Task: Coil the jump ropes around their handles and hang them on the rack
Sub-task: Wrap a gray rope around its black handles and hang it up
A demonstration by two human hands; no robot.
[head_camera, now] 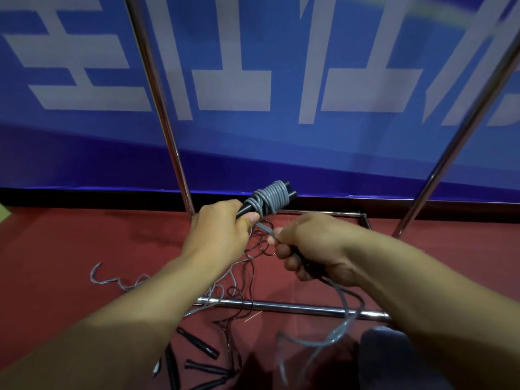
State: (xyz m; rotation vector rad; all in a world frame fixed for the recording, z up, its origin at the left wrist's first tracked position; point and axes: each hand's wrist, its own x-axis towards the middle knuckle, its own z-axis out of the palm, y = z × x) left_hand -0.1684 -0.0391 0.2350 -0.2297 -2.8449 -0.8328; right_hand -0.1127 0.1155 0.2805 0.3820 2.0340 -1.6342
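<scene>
— So, where do the hands sit on it?

— Left hand [222, 229] is clenched round the black handles [247, 209], low on the shafts. Right hand [309, 246] pinches the loose grey rope [264, 228] between thumb and forefinger, and seems to hold something dark in its palm; I cannot tell what.

— And the wound part?

— A tight grey coil [271, 199] sits at about one o'clock from the left grip, just beyond the thumb. The free tail runs under the right hand and trails toward five o'clock onto the red floor [56, 249].

— How will it handle?

— Light, I judge, and springy: the plastic cord looks slick and inclined to unwind. Keep hold of the stiff handles and keep tension on the tail.

— The rack?

— Chrome rack [295, 307] frame stands around, at twelve o'clock; spare handles [201, 346] lie at six.
</scene>
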